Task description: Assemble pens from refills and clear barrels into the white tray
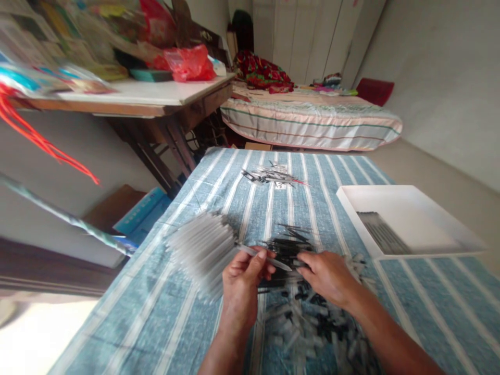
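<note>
My left hand [250,268] pinches a thin translucent tube [280,264] that points down to the right. Close by on the right, my right hand [324,271] has its thumb and fingers pressed together at the edge of a pile of thin black rods [287,247]; what it holds, if anything, is too small to make out. A large stack of pale translucent tubes [203,250] lies to the left of my left hand. Below both hands, small clear and black pieces [300,328] are scattered on the striped cloth.
An open white box [422,219] with a row of grey pens [383,233] stands on the right of the cloth-covered table [156,291]. Farther back lies a small heap of thin dark and clear parts [273,176]. A cluttered desk [156,99] is at the left, a bed [312,122] behind.
</note>
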Demonstrator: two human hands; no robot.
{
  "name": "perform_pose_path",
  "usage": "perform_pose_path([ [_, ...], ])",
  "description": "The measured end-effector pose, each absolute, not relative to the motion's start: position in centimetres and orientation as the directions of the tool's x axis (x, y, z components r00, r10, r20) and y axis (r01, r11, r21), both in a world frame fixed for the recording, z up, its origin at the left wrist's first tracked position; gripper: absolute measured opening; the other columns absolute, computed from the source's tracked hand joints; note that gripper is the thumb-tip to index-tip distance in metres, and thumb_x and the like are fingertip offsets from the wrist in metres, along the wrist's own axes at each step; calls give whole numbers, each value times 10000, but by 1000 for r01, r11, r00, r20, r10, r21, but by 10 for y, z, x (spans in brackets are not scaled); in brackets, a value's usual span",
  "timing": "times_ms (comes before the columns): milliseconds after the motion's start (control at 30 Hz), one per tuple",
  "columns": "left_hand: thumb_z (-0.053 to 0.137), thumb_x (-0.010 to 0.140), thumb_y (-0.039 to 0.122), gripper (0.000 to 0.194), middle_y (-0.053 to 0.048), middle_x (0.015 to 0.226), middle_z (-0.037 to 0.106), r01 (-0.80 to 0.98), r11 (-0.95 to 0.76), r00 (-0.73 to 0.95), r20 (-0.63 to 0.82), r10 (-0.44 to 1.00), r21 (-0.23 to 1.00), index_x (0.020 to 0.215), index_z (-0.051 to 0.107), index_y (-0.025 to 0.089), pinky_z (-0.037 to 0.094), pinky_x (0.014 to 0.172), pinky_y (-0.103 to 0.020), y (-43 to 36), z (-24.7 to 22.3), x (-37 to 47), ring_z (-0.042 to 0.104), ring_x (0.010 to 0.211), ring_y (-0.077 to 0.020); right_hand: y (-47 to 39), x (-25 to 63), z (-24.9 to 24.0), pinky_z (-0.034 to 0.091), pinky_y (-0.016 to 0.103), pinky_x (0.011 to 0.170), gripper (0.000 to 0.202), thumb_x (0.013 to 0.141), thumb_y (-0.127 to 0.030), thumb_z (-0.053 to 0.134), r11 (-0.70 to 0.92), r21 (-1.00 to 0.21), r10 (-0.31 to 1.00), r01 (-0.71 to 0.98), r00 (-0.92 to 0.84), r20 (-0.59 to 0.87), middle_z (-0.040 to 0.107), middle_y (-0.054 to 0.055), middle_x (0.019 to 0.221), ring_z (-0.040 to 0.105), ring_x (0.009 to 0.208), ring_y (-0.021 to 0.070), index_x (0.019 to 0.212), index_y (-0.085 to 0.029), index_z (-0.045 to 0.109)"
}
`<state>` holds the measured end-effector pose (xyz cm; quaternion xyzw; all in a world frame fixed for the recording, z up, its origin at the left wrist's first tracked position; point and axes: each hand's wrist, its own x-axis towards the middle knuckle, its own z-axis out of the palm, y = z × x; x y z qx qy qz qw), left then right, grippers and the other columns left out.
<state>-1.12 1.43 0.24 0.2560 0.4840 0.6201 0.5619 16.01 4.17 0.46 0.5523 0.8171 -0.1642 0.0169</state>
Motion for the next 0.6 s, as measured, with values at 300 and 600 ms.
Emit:
perform_pose_path([
  [300,712,666,251,153,-45,694,696,-450,103,-262,-241,935,887,724,642,128,399,461,-207,12,10,-8,540,484,-100,53,156,0,370,250,577,132,817,-234,505,337,-312,911,888,-391,-131,697,66,721,644,682,199,809,-184,628],
  [600,734,653,241,188,-48,702,705,-596,117,-196,-286,938,794,759,624,130,416,458,-199,14,9,-11,557,476,-90,24,164,-11,395,203,422,202,851,-391,535,-107,-994,949,-22,-300,-96,622,-23,530,505,394,99,844,-191,508],
])
